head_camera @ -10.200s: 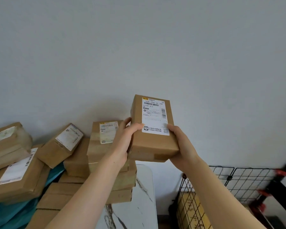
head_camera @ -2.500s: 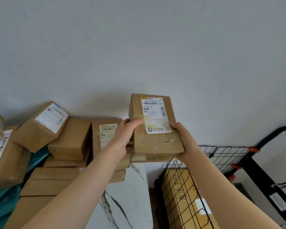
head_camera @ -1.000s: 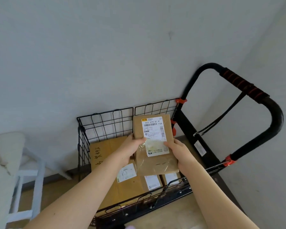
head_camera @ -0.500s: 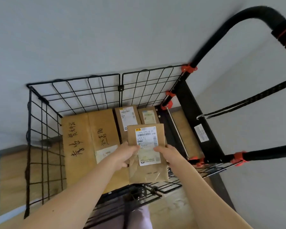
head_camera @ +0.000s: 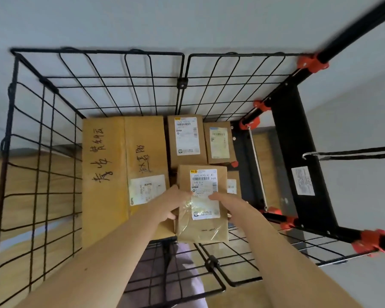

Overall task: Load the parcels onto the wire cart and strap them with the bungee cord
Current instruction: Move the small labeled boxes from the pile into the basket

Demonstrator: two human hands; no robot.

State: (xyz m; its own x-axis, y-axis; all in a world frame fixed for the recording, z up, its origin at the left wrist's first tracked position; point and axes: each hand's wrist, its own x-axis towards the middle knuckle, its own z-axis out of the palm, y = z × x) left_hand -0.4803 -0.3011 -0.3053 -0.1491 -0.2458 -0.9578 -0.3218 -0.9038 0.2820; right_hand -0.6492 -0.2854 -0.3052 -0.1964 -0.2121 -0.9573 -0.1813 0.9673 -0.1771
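Parcel (head_camera: 202, 221) in both hands, low inside the wire cart (head_camera: 182, 83), over its near right corner. My left hand (head_camera: 172, 204) grips the left long edge, thumb on top by the label. My right hand (head_camera: 230, 204) grips the right long edge, a fingertip lying across the label. Label faces up at me. The long axis runs straight away from me toward the cart's far wall, barcode end farthest, bare taped end nearest and overlapping the near wire panel. Whether it rests on anything underneath, I cannot tell.

Counting what lies in the cart: one big box (head_camera: 122, 174) flat on the left with handwriting and a white label, its long side also running front to back. Two smaller parcels side by side at the far end, the left one (head_camera: 186, 138) and the right one (head_camera: 219, 144), both labels up. A fourth parcel (head_camera: 231, 185) peeks out just right of the one I hold, mostly hidden. So four down, one in my hands.

One bungee cord (head_camera: 353, 153) comes in from the right, its metal hook beside the cart's black upright plate (head_camera: 298, 134).
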